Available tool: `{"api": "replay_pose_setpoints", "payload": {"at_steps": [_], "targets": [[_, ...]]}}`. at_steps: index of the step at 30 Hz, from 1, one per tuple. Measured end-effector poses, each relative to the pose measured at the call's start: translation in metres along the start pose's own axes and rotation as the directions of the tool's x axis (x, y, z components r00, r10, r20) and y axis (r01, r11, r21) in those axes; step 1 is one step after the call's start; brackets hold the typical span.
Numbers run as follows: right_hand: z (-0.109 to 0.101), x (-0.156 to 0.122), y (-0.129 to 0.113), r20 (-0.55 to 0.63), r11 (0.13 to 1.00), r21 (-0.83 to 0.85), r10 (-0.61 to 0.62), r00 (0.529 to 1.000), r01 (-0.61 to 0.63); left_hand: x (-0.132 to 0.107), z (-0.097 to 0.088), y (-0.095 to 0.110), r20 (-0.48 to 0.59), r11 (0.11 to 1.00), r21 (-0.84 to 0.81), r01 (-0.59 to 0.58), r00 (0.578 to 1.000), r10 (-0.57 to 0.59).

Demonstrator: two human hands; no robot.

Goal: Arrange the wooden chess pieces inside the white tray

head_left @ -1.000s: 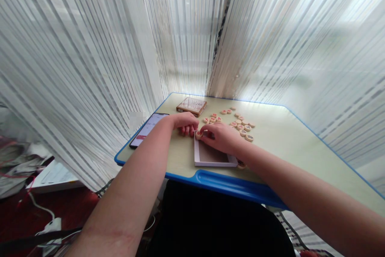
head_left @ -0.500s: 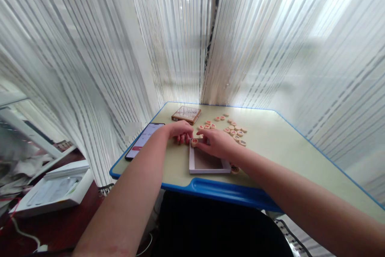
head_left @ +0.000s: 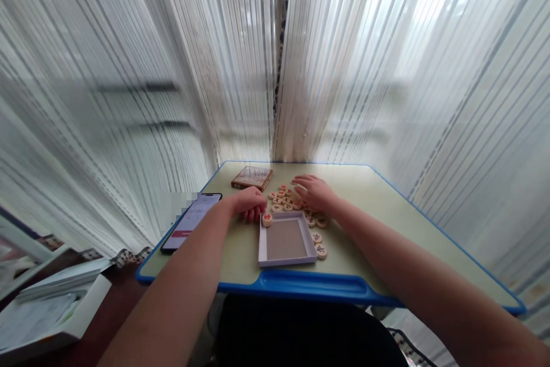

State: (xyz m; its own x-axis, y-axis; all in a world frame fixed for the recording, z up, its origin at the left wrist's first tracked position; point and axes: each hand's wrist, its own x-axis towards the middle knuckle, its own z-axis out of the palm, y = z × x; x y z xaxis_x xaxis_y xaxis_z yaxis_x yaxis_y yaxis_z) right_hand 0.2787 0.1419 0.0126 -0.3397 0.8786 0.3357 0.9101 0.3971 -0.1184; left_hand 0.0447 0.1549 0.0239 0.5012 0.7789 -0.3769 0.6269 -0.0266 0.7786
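A shallow white box (head_left: 310, 241) lies open on the table, with one red-marked Chinese chess piece (head_left: 267, 219) in its far left corner. My left hand (head_left: 252, 202) rests beside that corner, fingers curled down and seemingly touching the rim; nothing shows in them. Beyond the box, my right hand (head_left: 314, 190) lies over the loose pieces, its fingers stretched out. Part of the pile is hidden beneath it. Several red- and black-marked round pieces (head_left: 277, 200) cluster between the hands. A few more, including a black-marked piece (head_left: 320, 251), lie along the box's right side.
A flat brown-edged box (head_left: 252, 177) lies near the table's far left. On the left edge rests a phone (head_left: 193, 219). The pale table (head_left: 399, 224) has a blue rim and a front groove (head_left: 313, 284). Curtains (head_left: 244, 98) hang behind; a white box of papers (head_left: 55, 307) is lower left.
My right hand has moved from inside the box out to the far right, over the pieces. The piece in the corner stays in the box. The view has shifted slightly.
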Motion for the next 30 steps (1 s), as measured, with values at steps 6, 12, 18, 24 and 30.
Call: {"api": "replay_pose_setpoints", "payload": {"at_steps": [6, 12, 18, 24, 30], "targets": [[0.007, 0.000, -0.028, 0.125, 0.990, -0.003, -0.139, 0.982, 0.140, -0.003, 0.002, 0.003, -0.013, 1.000, -0.010, 0.003, 1.000, -0.004], [0.003, -0.003, -0.024, 0.051, 0.997, -0.043, -0.057, 0.997, 0.059, 0.011, 0.007, 0.001, -0.293, 0.990, 0.095, -0.101, 0.948, 0.124], [0.005, -0.002, -0.020, 0.148, 0.994, -0.022, -0.101, 0.984, 0.105, 0.022, 0.009, -0.001, -0.462, 0.921, 0.325, -0.216, 0.813, 0.354], [0.007, 0.000, -0.016, 0.095, 0.999, -0.051, -0.009, 0.995, 0.014, 0.019, 0.008, -0.004, -0.335, 0.959, 0.200, -0.202, 0.906, 0.261], [0.008, 0.004, -0.010, 0.017, 0.994, 0.043, 0.099, 0.995, -0.100, 0.008, 0.006, 0.001, -0.215, 0.976, 0.105, -0.189, 0.954, 0.208]]}}
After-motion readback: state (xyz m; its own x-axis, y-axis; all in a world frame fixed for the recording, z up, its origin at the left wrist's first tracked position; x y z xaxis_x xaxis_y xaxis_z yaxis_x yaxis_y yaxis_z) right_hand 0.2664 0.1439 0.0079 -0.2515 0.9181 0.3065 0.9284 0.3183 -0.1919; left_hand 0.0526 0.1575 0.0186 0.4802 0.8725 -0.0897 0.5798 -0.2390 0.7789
